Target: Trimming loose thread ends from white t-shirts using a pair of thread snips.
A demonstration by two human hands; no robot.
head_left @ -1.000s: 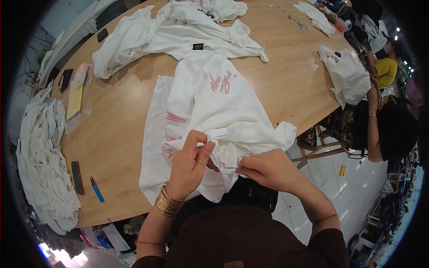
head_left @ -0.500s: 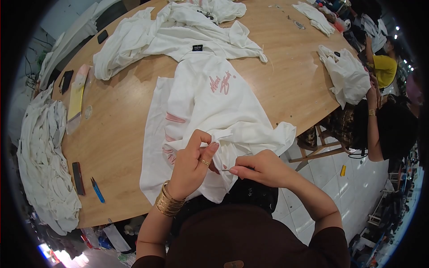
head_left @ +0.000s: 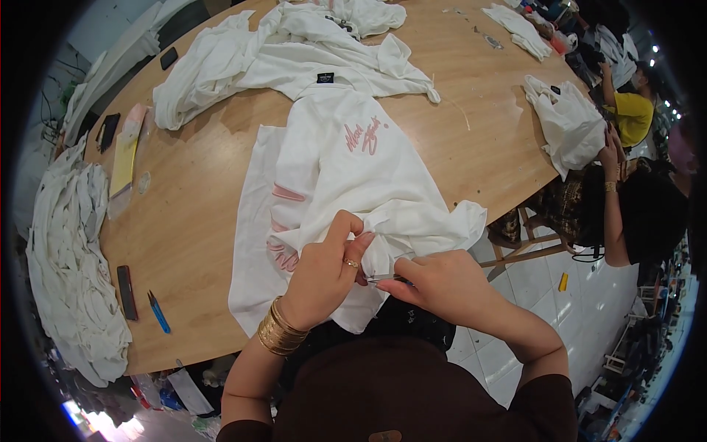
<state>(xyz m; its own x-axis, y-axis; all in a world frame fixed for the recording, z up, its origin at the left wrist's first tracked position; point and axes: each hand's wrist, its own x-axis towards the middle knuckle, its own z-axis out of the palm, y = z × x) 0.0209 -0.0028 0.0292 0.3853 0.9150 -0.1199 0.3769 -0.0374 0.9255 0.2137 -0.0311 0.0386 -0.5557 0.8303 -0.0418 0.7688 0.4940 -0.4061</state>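
Left hand [head_left: 322, 274] pinched shirt [head_left: 368, 177]. Right hand [head_left: 445, 284] gripped tool [head_left: 381, 279], tip just beside left hand; slack grip could have caused slip, nicking shirt.

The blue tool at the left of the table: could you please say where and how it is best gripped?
I would pinch the blue tool by its handle, coming with the left hand from the near right side: that end points toward the person, the slim dark tips point away, and a long dark object lies to its left.
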